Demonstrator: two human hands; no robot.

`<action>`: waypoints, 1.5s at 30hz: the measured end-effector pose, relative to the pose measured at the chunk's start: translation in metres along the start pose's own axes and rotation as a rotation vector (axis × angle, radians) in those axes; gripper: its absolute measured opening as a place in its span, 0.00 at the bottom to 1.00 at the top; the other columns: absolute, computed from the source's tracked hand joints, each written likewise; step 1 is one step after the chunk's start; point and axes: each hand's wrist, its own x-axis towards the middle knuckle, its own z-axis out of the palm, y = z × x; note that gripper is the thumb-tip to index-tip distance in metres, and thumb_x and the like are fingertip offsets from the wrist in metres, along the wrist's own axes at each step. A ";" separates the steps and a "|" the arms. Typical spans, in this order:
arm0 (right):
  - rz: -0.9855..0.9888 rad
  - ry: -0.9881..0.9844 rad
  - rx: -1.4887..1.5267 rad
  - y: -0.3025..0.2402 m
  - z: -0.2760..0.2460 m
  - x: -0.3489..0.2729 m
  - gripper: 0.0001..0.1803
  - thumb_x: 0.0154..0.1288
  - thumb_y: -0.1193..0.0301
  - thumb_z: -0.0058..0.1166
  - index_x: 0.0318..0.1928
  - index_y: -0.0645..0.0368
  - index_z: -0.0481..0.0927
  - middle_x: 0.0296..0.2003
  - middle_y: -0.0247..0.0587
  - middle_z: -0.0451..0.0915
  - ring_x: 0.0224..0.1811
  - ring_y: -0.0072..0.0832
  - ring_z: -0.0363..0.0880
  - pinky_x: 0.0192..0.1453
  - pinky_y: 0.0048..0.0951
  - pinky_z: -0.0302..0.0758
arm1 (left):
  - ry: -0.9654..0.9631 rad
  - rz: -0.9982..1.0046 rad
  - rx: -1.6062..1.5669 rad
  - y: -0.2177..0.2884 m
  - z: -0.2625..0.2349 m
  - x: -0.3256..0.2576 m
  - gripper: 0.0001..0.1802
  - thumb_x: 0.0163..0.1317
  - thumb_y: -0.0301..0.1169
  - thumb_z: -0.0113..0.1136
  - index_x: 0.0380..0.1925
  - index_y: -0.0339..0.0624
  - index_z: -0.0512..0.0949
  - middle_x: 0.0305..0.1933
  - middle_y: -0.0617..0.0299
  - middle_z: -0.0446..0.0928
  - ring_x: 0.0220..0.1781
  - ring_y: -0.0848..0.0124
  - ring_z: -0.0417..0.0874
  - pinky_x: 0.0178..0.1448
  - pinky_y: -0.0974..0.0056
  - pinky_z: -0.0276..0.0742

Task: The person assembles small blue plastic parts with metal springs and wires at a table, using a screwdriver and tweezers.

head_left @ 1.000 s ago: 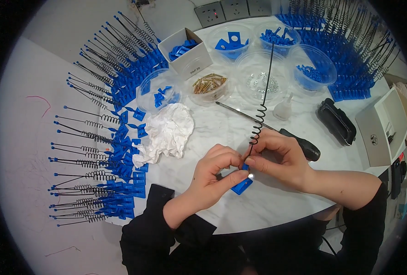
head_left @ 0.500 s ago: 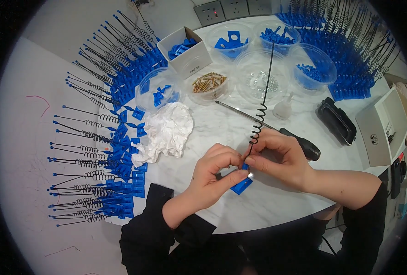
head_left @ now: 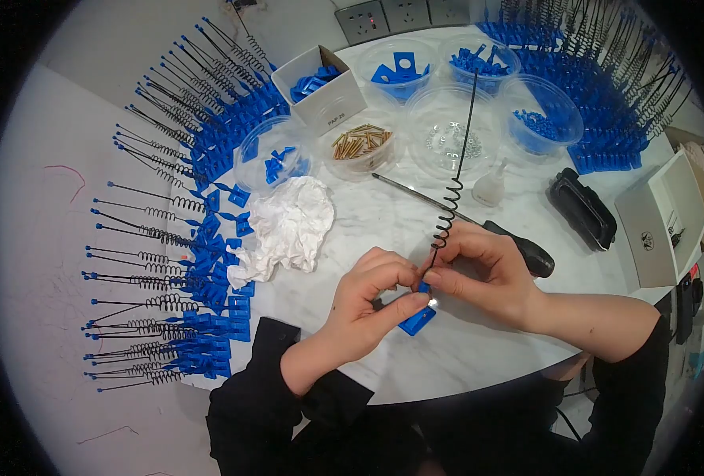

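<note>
My left hand (head_left: 368, 297) pinches a small blue plastic base (head_left: 417, 319) just above the white round table (head_left: 447, 365). My right hand (head_left: 483, 274) grips the lower end of a black wire antenna (head_left: 455, 178) with a coiled spring section, where it meets the blue base. The wire stands up and away from me, over the bowls. Both hands meet at the base, fingertips touching.
A crumpled white cloth (head_left: 288, 226) lies to the left. Clear bowls hold blue parts (head_left: 538, 119), brass pins (head_left: 360, 143) and small metal bits (head_left: 451, 139). A screwdriver (head_left: 526, 250) lies behind my right hand. Finished blue-based antennas (head_left: 169, 262) fan along the left and far right edges.
</note>
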 end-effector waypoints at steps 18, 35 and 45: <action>0.034 0.000 0.058 -0.001 0.001 0.001 0.05 0.63 0.76 0.61 0.35 0.65 0.78 0.35 0.37 0.76 0.39 0.21 0.75 0.44 0.23 0.71 | 0.009 -0.027 -0.052 -0.001 0.000 -0.001 0.07 0.58 0.30 0.66 0.32 0.40 0.78 0.36 0.63 0.78 0.41 0.69 0.72 0.46 0.67 0.66; 0.026 -0.007 0.038 0.000 0.000 0.001 0.05 0.63 0.76 0.60 0.35 0.65 0.78 0.35 0.37 0.77 0.39 0.21 0.76 0.44 0.23 0.72 | 0.002 -0.036 -0.053 0.000 0.000 -0.001 0.07 0.58 0.30 0.66 0.32 0.40 0.79 0.35 0.63 0.78 0.41 0.69 0.72 0.46 0.66 0.66; 0.072 -0.004 0.151 -0.004 0.001 0.001 0.15 0.74 0.67 0.46 0.45 0.67 0.80 0.38 0.38 0.76 0.41 0.23 0.75 0.47 0.25 0.72 | 0.020 -0.118 -0.243 0.004 -0.002 -0.001 0.06 0.62 0.31 0.62 0.33 0.39 0.80 0.36 0.64 0.78 0.41 0.71 0.71 0.48 0.67 0.66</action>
